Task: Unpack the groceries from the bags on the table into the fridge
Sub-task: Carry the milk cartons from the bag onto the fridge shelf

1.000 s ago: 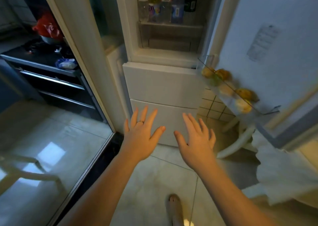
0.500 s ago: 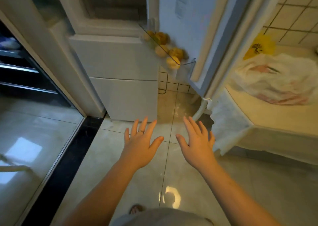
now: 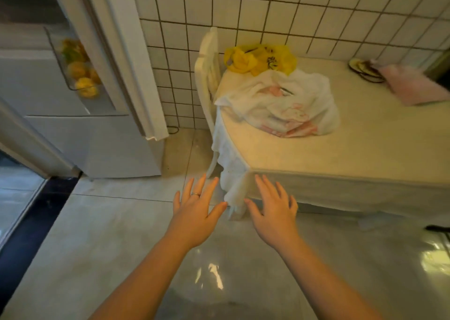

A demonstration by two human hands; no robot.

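Person's turned from fridge (image 3: 85,144) to table (image 3: 365,144) w/ white bag (image 3: 280,105) & yellow bag (image 3: 260,59). Left hand (image 3: 194,212), right hand (image 3: 275,215): grip wide, nothing held, so next fetch is due.

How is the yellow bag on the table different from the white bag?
The yellow bag is yellow with dark print; the white bag is white with pink print. The white bag spreads wider than the yellow bag. The yellow bag sits at the back by the tiled wall; the white bag lies in front of it, nearer the table's edge. Both are crumpled and lie on the table.
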